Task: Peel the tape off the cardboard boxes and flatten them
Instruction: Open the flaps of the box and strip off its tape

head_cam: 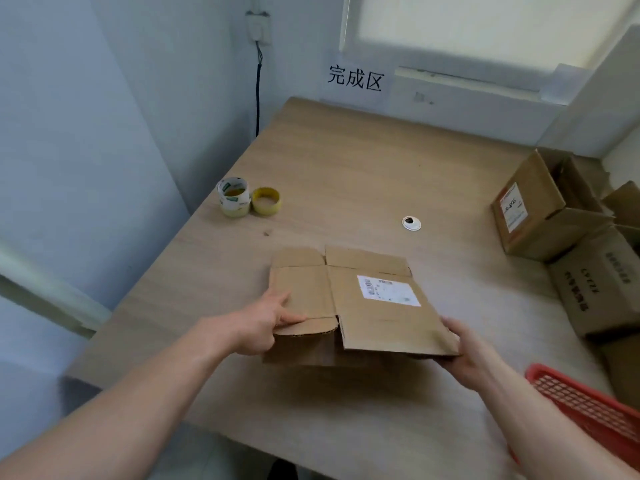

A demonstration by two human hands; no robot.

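Slippage is the main risk: the flattened box (374,317) is held just above the bench (346,161), toward its front edge, w/ only two edge holds. The left grip (263,323) is clamped on the box's left edge, thumb laid on top beside a near flap (308,330). The right grip (464,348) is closed round the near right corner, fingers mostly hidden under the card. The card is thin & creased, so it could be buckled or sprung back open if pressure is eased on one side, esp. at that flap, which is curled up rather than flat. Whether any tape is left on it can't be told. The shipping label (388,291) is stuck on top and shouldn't be mistaken for tape. If the piece is swung right, the standing boxes (540,209) or the red basket (588,407) could be knocked. If it is slid far left, the tape rolls (233,197) could be caught. The boxes at right look unflattened, so much of the job is judged outstanding.
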